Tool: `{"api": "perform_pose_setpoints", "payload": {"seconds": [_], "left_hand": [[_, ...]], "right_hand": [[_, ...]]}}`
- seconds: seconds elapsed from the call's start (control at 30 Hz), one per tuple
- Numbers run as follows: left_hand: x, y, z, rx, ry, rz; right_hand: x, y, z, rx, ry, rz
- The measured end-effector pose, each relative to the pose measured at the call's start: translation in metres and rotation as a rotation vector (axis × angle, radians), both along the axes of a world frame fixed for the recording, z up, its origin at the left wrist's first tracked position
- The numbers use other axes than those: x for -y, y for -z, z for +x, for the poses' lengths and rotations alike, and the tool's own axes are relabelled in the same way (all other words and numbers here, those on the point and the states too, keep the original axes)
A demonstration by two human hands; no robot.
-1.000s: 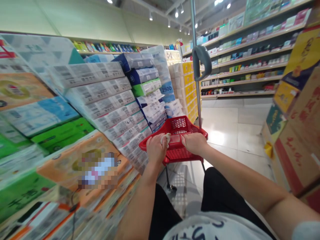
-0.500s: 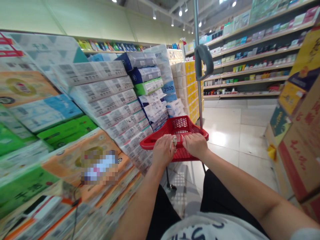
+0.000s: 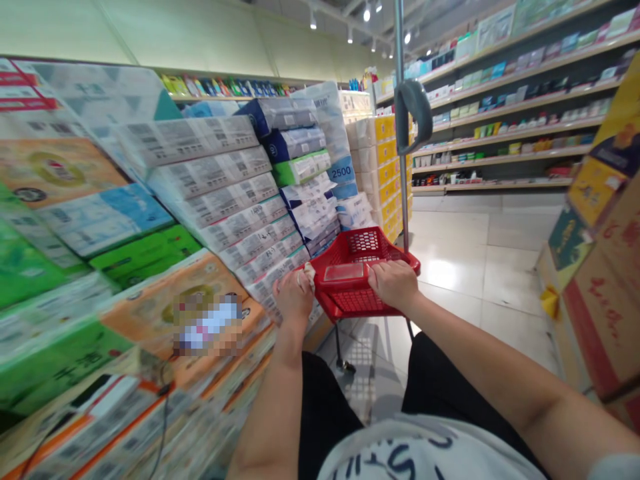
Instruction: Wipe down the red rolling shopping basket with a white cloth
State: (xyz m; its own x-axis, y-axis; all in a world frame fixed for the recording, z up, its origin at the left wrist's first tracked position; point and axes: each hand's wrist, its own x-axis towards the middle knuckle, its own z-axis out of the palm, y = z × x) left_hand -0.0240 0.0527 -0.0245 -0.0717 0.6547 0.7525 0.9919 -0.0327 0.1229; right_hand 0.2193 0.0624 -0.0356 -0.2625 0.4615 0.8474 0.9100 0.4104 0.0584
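A red plastic shopping cart (image 3: 350, 301) with mesh walls stands right in front of me. At the left end of its handle bar (image 3: 345, 272), my left hand (image 3: 295, 293) is closed on a crumpled whitish cloth or tissue (image 3: 309, 273), pressed against the bar. Its exact material I cannot make out. My right hand (image 3: 394, 283) is wrapped round the right part of the same bar. A grey pole (image 3: 403, 193) with a grey loop handle (image 3: 413, 117) rises at the cart's right side.
Packs of tissue paper (image 3: 215, 160) are stacked high along the left. Yellow-and-white packs (image 3: 385, 167) stand beyond the cart. Cardboard boxes (image 3: 600, 300) line the right edge. Shelves of goods (image 3: 505, 127) fill the back right, past the pale tiled floor (image 3: 450, 260).
My left hand has slid left along the handle bar with the crumpled whitish piece, baring the bar's middle. My right hand keeps its hold. The view has shifted slightly.
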Motion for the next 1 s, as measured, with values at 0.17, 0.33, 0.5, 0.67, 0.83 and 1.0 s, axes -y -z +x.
{"api": "perform_pose_setpoints", "payload": {"seconds": [0.17,0.33,0.5,0.67,0.83,1.0], "left_hand": [[0.002,0.005,0.019,-0.092,0.306,0.062],[0.002,0.001,0.029,-0.067,0.274,0.021],[0.005,-0.008,0.054,-0.073,0.412,-0.064],[0.006,-0.017,0.065,0.088,0.581,-0.213],[-0.005,-0.029,0.038,0.489,0.622,-0.125],[-0.005,-0.020,0.013,0.086,0.304,-0.149]], "right_hand": [[0.001,-0.002,0.001,-0.013,-0.005,0.009],[0.000,0.000,0.002,-0.002,-0.012,0.009],[0.000,-0.001,0.004,0.010,-0.009,-0.111],[0.011,-0.026,-0.012,-0.092,-0.050,-0.155],[0.019,-0.034,-0.057,-0.001,-0.245,-0.269],[0.017,-0.006,-0.062,0.123,-0.358,-0.179]]}}
